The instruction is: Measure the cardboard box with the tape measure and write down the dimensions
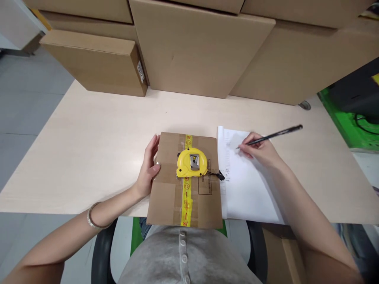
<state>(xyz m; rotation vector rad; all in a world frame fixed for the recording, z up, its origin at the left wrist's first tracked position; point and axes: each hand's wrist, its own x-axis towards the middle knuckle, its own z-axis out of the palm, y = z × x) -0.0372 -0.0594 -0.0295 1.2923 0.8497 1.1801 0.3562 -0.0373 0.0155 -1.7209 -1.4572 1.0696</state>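
Observation:
A cardboard box [167,197] with yellow printed tape down its middle lies at the table's front edge, close to my body. My left hand [149,167] rests against its left side, thumb at the top edge and fingers along the side. On top of the box sits a yellow tape measure [182,165] with a black wrist strap reaching right. My right hand [259,148] pinches a black pen [278,133], its tip down at the paper. Beneath that hand lies a white sheet of paper [245,197] with small marks along its left side, beside the box.
Large cardboard boxes [195,51] stand along the back of the table [97,138]. A flatter box [97,65] is at the back left. Dark equipment [355,94] sits on a green surface at right. My chair's black armrests [102,252] flank me.

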